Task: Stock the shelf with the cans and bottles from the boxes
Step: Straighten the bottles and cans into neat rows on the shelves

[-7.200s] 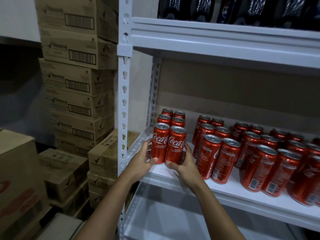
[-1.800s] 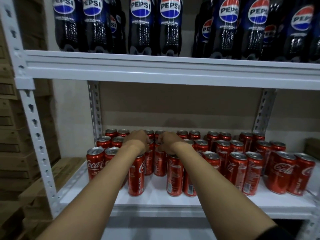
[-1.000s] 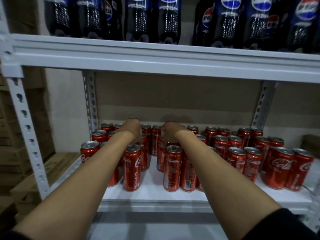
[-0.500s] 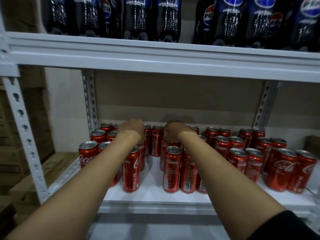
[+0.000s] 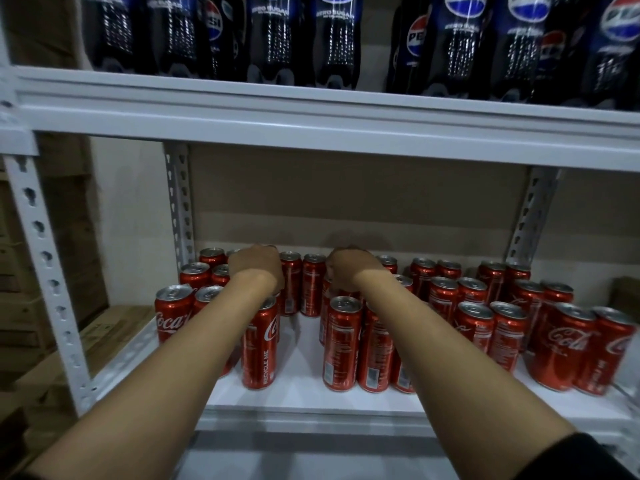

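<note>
Cans [image 5: 341,344] crowd shelf [image 5: 304,398], gap at 6 o'clock unfilled; bottles [image 5: 301,39] stocked at 12. Left hand [image 5: 256,268], right hand [image 5: 349,266] reach rear row; finger state hidden, cannot tell.

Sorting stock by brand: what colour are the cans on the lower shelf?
Red with white lettering and silver tops, as on this can; clearest in the head view.

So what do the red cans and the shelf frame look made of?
Red cans: likely aluminium, glossy printed sides, with bare silvery tops and pull tabs. Shelf frame: probably steel painted matte white, judging by the punched keyhole slots in its angle posts.
</note>
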